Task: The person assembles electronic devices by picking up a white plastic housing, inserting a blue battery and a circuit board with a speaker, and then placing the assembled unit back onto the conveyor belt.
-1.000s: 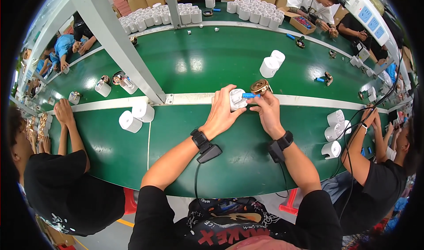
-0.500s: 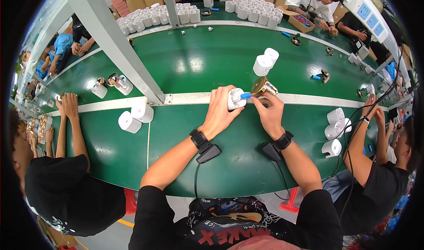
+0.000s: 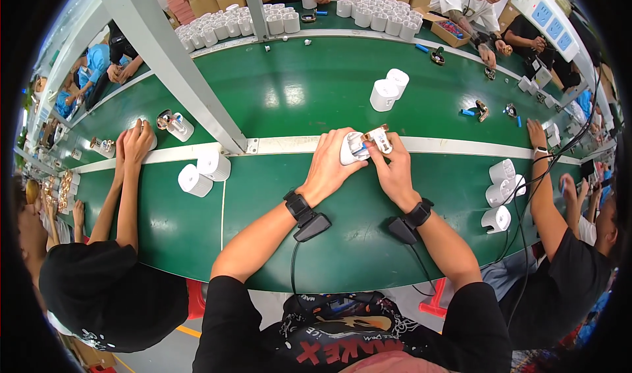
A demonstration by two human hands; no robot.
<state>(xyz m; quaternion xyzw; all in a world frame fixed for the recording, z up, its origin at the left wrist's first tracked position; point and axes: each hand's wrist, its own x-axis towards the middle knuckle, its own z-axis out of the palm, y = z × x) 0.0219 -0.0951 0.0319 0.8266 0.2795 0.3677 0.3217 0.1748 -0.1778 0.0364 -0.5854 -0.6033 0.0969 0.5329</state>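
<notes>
The left grip (image 3: 332,160) is closed around a white cup (image 3: 351,150) above the pale rail (image 3: 289,146) of the green table (image 3: 289,175) while the right grip (image 3: 395,172) pinches a gold-and-white part (image 3: 379,138), with a blue battery (image 3: 361,151) apparently partway inside the cup and the part outside it.

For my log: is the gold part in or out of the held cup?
Out: the right hand holds the gold part outside the cup.

A grey post (image 3: 168,63) meets the white rail (image 3: 286,147) crossing the green table (image 3: 296,77). Cardboard boxes (image 3: 203,3) stand stacked beyond the table, beside a pink stack (image 3: 179,5). At the upper right are a white power strip (image 3: 548,21) with blue sockets (image 3: 555,28) and an open carton (image 3: 450,38).
</notes>
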